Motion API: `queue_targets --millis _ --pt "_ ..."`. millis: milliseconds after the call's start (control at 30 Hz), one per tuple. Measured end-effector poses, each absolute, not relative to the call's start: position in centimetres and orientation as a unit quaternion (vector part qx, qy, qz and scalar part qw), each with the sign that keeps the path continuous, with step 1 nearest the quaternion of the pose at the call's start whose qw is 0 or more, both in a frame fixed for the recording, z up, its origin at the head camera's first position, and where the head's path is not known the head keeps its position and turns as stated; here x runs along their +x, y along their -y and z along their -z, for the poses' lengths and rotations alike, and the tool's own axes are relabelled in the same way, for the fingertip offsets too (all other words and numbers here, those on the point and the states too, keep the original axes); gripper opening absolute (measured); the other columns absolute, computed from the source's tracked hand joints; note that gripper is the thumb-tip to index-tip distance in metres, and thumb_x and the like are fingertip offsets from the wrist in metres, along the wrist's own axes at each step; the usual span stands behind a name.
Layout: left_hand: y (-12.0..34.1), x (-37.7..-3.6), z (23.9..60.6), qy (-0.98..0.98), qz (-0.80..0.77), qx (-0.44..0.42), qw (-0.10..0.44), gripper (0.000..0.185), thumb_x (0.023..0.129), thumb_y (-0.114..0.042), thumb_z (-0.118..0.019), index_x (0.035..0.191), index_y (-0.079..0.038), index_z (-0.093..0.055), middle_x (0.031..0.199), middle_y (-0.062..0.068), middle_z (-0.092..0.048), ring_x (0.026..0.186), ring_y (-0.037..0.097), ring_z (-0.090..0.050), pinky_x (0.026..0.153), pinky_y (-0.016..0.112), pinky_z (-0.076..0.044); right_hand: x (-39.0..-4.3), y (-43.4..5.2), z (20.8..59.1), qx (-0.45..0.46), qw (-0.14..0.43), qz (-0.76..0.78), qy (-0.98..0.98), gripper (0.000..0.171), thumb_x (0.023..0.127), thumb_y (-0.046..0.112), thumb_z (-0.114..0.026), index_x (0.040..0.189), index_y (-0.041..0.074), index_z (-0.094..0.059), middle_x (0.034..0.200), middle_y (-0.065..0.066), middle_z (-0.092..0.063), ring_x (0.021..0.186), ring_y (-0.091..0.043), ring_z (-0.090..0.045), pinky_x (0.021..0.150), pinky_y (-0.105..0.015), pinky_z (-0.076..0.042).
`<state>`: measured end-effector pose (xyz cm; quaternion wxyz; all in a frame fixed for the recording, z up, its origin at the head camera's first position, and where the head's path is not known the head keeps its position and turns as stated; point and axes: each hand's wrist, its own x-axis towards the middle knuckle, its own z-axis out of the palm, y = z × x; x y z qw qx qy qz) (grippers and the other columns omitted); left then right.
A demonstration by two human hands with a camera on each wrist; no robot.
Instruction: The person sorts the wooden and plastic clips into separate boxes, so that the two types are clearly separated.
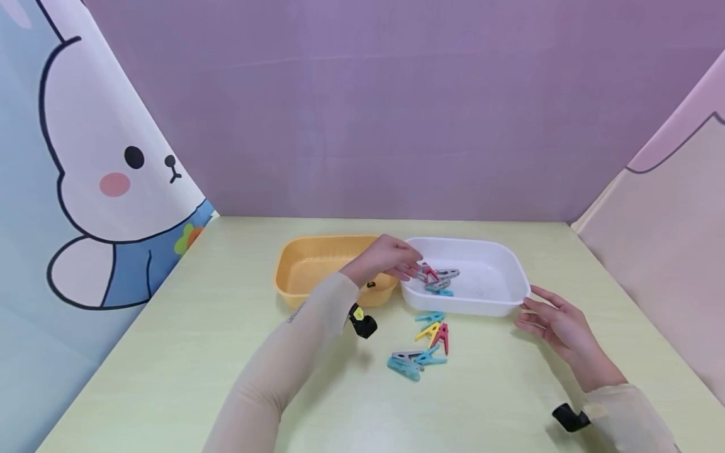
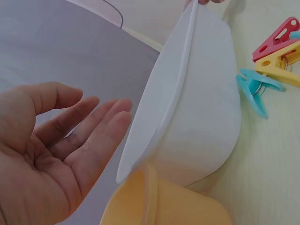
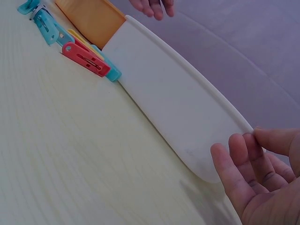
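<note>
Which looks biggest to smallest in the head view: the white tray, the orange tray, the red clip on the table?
1. white tray
2. orange tray, though the left hand covers part of it, so these two are close
3. red clip, clearly smallest

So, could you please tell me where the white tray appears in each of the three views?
Head: white tray right of centre, beside the orange tray.
Left wrist: centre, tilted, underside showing.
Right wrist: a diagonal band, top left to lower right.
Shared landmark: the red clothespin beside it on the table.
</note>
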<state>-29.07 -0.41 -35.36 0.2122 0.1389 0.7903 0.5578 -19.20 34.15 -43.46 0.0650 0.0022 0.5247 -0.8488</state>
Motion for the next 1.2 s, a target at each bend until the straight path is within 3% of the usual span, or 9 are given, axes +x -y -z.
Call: queue_targets --millis 367,533,833,1033,1200 --pt "0.5 -26.3 35.5 -0.780 -0.550 0.170 0.244 0.020 0.096 -0.017 -0.068 0.110 -0.003 -0.074 0.095 0.009 -0.074 0.084 0.022 -0.073 0.075 0.033 -0.061 -19.0 -34.1 43.6 -0.005 0.065 0.853 -0.518 0.033 0.100 -0.005 -0.051 0.108 0.018 -0.073 0.087 -0.007 -0.072 0.075 -0.019 -0.071 0.074 -0.037 -0.062" --pt "0.8 -25.3 35.8 -0.780 -0.539 0.171 0.268 0.022 0.096 -0.013 -0.068 0.114 -0.001 -0.072 0.093 0.009 -0.074 0.084 0.023 -0.073 0.074 0.033 -0.061 -18.9 -34.1 43.8 -0.006 0.066 0.854 -0.515 0.033 0.100 -0.005 -0.051 0.108 0.018 -0.073 0.087 -0.007 -0.072 0.075 -0.019 -0.072 0.074 -0.037 -0.062" --pt "2.0 -23.9 37.5 -0.782 -0.514 0.190 0.298 0.022 0.091 -0.006 -0.071 0.110 0.003 -0.072 0.100 0.017 -0.074 0.082 0.021 -0.072 0.074 0.033 -0.061 -18.9 -34.0 43.9 -0.005 0.065 0.854 -0.516 0.033 0.100 -0.005 -0.051 0.108 0.018 -0.073 0.088 -0.007 -0.072 0.074 -0.019 -0.071 0.074 -0.037 -0.062" --pt "2.7 -23.3 38.8 -0.785 -0.495 0.203 0.312 0.025 0.085 -0.001 -0.075 0.110 0.006 -0.071 0.093 0.007 -0.075 0.081 0.018 -0.070 0.073 0.033 -0.061 -18.8 -33.9 44.0 -0.002 0.064 0.854 -0.516 0.034 0.101 -0.006 -0.050 0.109 0.019 -0.073 0.089 -0.008 -0.072 0.074 -0.019 -0.071 0.073 -0.037 -0.062" --pt "3.0 -22.8 39.8 -0.794 -0.461 0.226 0.326 0.020 0.084 0.001 -0.076 0.104 0.002 -0.074 0.090 0.003 -0.074 0.079 0.015 -0.069 0.071 0.031 -0.060 -18.7 -33.9 44.2 -0.002 0.062 0.854 -0.516 0.035 0.101 -0.006 -0.049 0.108 0.019 -0.073 0.088 -0.008 -0.072 0.074 -0.019 -0.071 0.073 -0.037 -0.062"
